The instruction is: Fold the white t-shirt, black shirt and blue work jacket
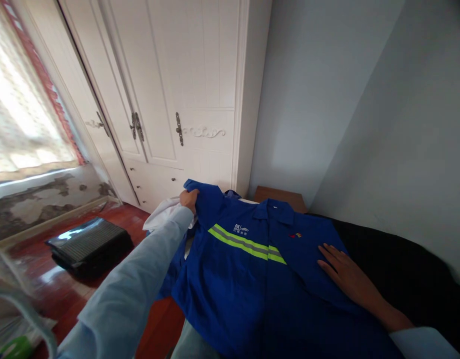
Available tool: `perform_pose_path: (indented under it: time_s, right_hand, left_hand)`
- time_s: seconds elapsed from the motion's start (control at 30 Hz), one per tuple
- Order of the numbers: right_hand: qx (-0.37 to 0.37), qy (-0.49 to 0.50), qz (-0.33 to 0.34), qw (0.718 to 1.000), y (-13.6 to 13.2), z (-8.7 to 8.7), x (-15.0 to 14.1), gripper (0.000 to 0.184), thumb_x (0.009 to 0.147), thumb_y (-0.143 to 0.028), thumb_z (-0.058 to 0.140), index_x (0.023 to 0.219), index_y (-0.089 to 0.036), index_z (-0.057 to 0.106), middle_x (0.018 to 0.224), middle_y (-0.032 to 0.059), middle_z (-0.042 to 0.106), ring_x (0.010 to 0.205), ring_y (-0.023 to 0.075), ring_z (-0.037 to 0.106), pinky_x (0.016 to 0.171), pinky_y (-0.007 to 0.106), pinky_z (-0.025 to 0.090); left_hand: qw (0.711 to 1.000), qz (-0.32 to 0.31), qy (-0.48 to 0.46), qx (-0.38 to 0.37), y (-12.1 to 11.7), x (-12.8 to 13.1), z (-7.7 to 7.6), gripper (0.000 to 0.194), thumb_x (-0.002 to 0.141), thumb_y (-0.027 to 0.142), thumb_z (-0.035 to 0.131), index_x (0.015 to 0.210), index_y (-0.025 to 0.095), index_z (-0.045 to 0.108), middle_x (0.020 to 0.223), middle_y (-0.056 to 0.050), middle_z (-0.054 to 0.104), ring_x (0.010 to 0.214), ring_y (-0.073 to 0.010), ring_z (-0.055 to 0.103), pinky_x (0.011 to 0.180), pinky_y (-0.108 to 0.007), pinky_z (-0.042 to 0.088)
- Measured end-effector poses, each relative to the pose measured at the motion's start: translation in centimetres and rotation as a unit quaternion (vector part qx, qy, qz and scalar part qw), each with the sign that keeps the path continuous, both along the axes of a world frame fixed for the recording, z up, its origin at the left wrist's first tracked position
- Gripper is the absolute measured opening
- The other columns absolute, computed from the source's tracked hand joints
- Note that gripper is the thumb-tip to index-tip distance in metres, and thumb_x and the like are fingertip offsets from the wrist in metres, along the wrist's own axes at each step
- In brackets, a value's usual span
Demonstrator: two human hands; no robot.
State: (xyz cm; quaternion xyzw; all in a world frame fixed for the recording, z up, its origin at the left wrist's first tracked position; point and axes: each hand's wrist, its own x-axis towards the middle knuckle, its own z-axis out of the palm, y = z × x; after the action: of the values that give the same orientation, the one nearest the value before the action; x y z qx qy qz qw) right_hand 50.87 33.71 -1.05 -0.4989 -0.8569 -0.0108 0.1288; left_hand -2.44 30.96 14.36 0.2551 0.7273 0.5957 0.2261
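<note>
A blue work shirt (240,274) with a yellow-green and grey reflective stripe lies spread out in front of me, its collar at the far side. White lettering and a small red and yellow emblem mark its chest. My left hand (189,200) is closed on the end of the sleeve at the far left and holds it out. On the right side of the shirt, my right hand (340,269) rests flat with its fingers stretched out. The shirt's lower part is dark and runs out of view at the bottom.
White clothing (164,212) lies behind my left arm. A black cover (397,264) stretches along the right by the grey wall. A white wardrobe (211,75) stands behind, with a brown wooden surface (280,195) beside it. A black suitcase (89,247) lies on the red floor.
</note>
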Motion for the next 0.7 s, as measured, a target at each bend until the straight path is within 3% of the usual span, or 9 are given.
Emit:
perform_pose_path:
  time_s: [0.07,0.1,0.13,0.2,0.23,0.27,0.4,0.53,0.7]
  right_hand:
    - [0.011,0.004,0.006,1.0,0.0,-0.1,0.1,0.078,0.095,-0.071,0.029,0.144,-0.015,0.056,0.152,0.0147,0.048,0.143,0.0321,0.042,0.121,0.055,0.032]
    - [0.017,0.008,0.008,1.0,0.0,-0.2,0.1,0.077,0.095,-0.07,0.029,0.143,-0.016,0.057,0.151,0.0147,0.049,0.142,0.0326,0.043,0.12,0.056,0.033]
    - [0.022,0.012,0.01,1.0,0.0,-0.2,0.2,0.076,0.096,-0.07,0.03,0.143,-0.016,0.057,0.151,0.0147,0.05,0.142,0.033,0.044,0.12,0.057,0.034]
    - [0.026,0.018,0.013,0.999,0.0,-0.3,0.2,0.075,0.096,-0.069,0.031,0.143,-0.016,0.057,0.15,0.0152,0.05,0.142,0.0332,0.044,0.119,0.058,0.035]
    - [0.026,0.019,0.014,0.999,0.0,-0.2,0.3,0.075,0.096,-0.069,0.031,0.143,-0.016,0.057,0.15,0.0156,0.05,0.142,0.0331,0.044,0.119,0.058,0.034]
    - [0.025,0.02,0.013,0.999,0.0,-0.2,0.3,0.076,0.096,-0.069,0.031,0.142,-0.015,0.057,0.15,0.0162,0.05,0.142,0.0329,0.044,0.119,0.058,0.034]
    - [0.012,0.017,0.008,1.0,0.1,0.1,0.1,0.078,0.095,-0.07,0.031,0.141,-0.013,0.058,0.15,0.0173,0.05,0.142,0.0327,0.044,0.121,0.056,0.033]
    - [0.017,0.01,0.01,1.0,0.1,-0.2,0.2,0.078,0.096,-0.068,0.026,0.142,-0.012,0.057,0.15,0.0169,0.05,0.142,0.0327,0.043,0.121,0.056,0.032]
    - [0.001,-0.029,0.005,1.0,0.6,0.5,0.5,0.072,0.095,-0.06,0.032,0.14,-0.01,0.058,0.149,0.0179,0.052,0.141,0.0341,0.045,0.118,0.056,0.036]
  left_hand:
    - [0.992,-0.058,0.097,0.057,-1.0,1.7,-0.1,0.022,0.078,0.026,0.072,0.098,0.017,0.067,0.126,-0.008,0.063,0.12,-0.0259,0.057,0.103,-0.039,0.048]
    - [0.972,-0.132,0.175,0.084,-1.8,2.6,-0.2,0.023,0.075,0.028,0.074,0.095,0.018,0.068,0.132,-0.008,0.062,0.125,-0.0272,0.054,0.109,-0.04,0.045]
    - [0.931,-0.225,0.267,0.102,-2.7,3.5,-0.5,0.027,0.073,0.032,0.077,0.095,0.02,0.069,0.137,-0.008,0.059,0.129,-0.0284,0.052,0.113,-0.042,0.041]
    - [0.803,-0.396,0.434,0.102,-4.7,4.8,-1.2,0.043,0.072,0.046,0.08,0.106,0.022,0.07,0.146,-0.01,0.054,0.134,-0.0313,0.049,0.119,-0.047,0.035]
    - [0.747,-0.446,0.485,0.085,-5.6,5.2,-1.7,0.055,0.073,0.054,0.078,0.117,0.022,0.067,0.149,-0.012,0.051,0.136,-0.0321,0.048,0.119,-0.049,0.034]
    - [0.718,-0.469,0.511,0.064,-6.4,5.4,-2.1,0.064,0.076,0.059,0.074,0.127,0.023,0.062,0.151,-0.012,0.05,0.138,-0.0316,0.047,0.119,-0.049,0.034]
    - [0.712,-0.441,0.545,-0.028,-8.0,4.1,-4.0,0.06,0.094,0.058,0.05,0.14,0.019,0.053,0.153,-0.015,0.047,0.138,-0.0289,0.048,0.117,-0.045,0.038]
    - [0.723,-0.394,0.553,-0.125,-8.6,1.9,-5.5,0.063,0.087,0.049,0.063,0.14,0.016,0.053,0.144,-0.017,0.055,0.13,-0.0331,0.055,0.112,-0.045,0.042]
    - [0.757,-0.389,0.51,-0.124,-9.9,1.8,-6.4,0.063,0.082,0.039,0.067,0.139,0.017,0.054,0.132,-0.014,0.064,0.12,-0.0302,0.062,0.106,-0.04,0.048]
